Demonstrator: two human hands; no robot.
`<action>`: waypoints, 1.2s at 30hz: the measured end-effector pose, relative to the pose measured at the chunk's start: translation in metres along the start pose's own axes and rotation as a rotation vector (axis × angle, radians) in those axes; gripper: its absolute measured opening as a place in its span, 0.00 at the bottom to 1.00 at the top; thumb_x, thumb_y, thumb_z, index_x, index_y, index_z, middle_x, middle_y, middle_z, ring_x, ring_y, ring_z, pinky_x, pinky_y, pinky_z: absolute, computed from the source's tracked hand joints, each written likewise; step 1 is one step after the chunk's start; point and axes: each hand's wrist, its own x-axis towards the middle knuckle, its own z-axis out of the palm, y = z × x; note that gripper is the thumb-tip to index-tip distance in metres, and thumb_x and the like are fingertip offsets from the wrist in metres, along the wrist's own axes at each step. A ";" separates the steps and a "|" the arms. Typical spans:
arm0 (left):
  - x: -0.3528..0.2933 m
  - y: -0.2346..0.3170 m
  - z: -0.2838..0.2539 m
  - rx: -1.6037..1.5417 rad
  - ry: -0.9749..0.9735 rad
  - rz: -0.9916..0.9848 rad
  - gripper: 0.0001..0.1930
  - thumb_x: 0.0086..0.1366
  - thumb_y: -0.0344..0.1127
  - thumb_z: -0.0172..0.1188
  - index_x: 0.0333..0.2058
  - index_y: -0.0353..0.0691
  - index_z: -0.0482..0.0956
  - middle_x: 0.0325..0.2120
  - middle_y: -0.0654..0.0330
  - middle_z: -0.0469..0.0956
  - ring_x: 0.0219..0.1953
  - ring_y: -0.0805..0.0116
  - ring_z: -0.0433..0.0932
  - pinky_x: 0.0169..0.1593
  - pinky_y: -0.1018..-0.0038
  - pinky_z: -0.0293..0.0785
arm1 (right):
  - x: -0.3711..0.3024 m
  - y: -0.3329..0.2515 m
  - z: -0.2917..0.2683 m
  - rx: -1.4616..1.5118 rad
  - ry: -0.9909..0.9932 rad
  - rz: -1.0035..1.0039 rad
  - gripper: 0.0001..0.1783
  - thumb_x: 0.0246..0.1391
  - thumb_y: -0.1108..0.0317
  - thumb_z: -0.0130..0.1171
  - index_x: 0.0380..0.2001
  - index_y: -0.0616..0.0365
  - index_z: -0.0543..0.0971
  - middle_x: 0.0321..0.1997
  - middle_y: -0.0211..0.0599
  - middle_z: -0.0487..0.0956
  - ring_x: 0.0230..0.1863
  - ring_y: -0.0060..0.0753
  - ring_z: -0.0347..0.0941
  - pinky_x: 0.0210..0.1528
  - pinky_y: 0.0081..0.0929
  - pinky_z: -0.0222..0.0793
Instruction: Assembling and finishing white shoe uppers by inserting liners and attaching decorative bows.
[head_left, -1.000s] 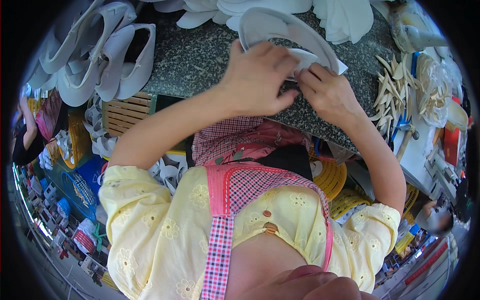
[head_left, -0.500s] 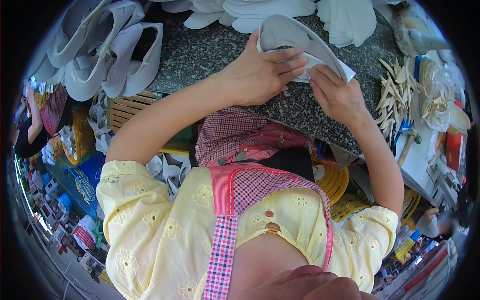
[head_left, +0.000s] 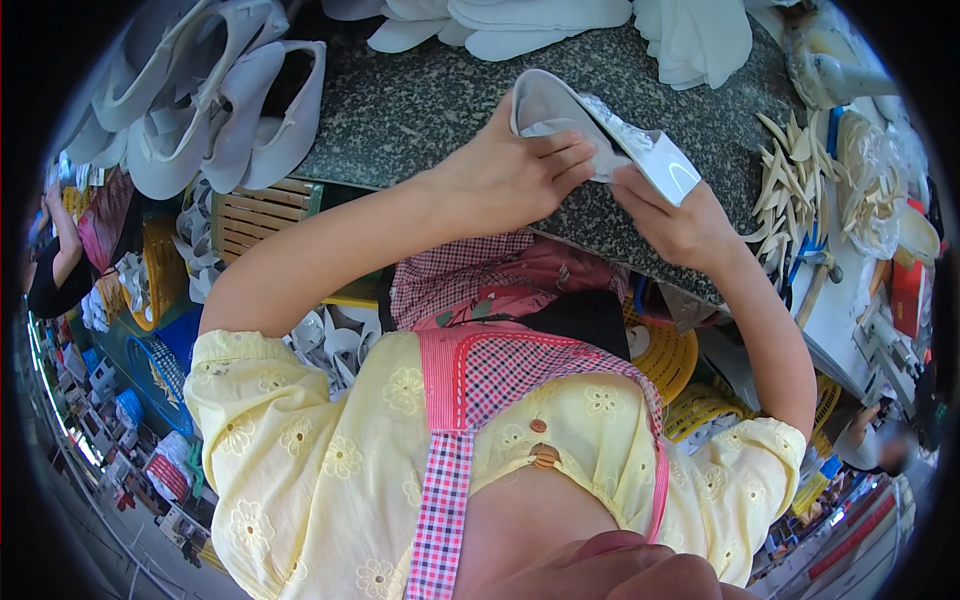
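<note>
A pale grey-white shoe upper (head_left: pixel 560 105) is held between both hands above the dark speckled bench. My left hand (head_left: pixel 525 165) grips its rounded end, fingers curled over the edge and into the opening. At the other end, by a flat glossy white part (head_left: pixel 672 175), my right hand (head_left: pixel 668 220) is closed on the rim, with the thumb side hidden behind it. A crinkled, shiny patch shows on the upper's outer side. What the fingertips do inside the opening is partly hidden.
Several grey-white shoes (head_left: pixel 265 120) stand at the bench's left end. White insole-shaped pieces (head_left: pixel 690 40) lie along the far edge. To the right are a heap of cream strips (head_left: pixel 790 185), a plastic bag (head_left: pixel 870 190) and a tool handle (head_left: pixel 815 290). Yellow baskets (head_left: pixel 665 360) sit under the bench.
The shoe upper has tilted and come down nearer to me, so its glossy end and crinkled outer side now show. Both hands moved with it, the right one lower.
</note>
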 end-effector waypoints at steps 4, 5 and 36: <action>-0.001 0.006 0.005 0.057 0.051 -0.014 0.16 0.51 0.35 0.49 0.40 0.41 0.74 0.41 0.63 0.74 0.46 0.72 0.71 0.48 0.41 0.56 | 0.003 -0.018 0.014 0.084 0.259 0.310 0.16 0.36 0.78 0.54 0.34 0.57 0.76 0.35 0.39 0.74 0.37 0.42 0.71 0.38 0.33 0.68; -0.001 0.007 0.005 0.004 0.075 -0.043 0.16 0.49 0.34 0.50 0.39 0.41 0.74 0.40 0.62 0.74 0.44 0.72 0.72 0.48 0.43 0.57 | 0.010 -0.023 0.019 0.081 0.256 0.306 0.16 0.36 0.78 0.54 0.34 0.57 0.76 0.35 0.39 0.74 0.37 0.42 0.71 0.38 0.33 0.68; -0.014 -0.010 -0.010 -0.141 0.342 -0.078 0.16 0.39 0.29 0.59 0.32 0.47 0.77 0.31 0.70 0.75 0.36 0.73 0.72 0.47 0.65 0.56 | 0.046 -0.021 0.014 -0.374 0.213 0.138 0.16 0.35 0.68 0.54 0.34 0.52 0.76 0.29 0.28 0.71 0.35 0.27 0.67 0.37 0.25 0.62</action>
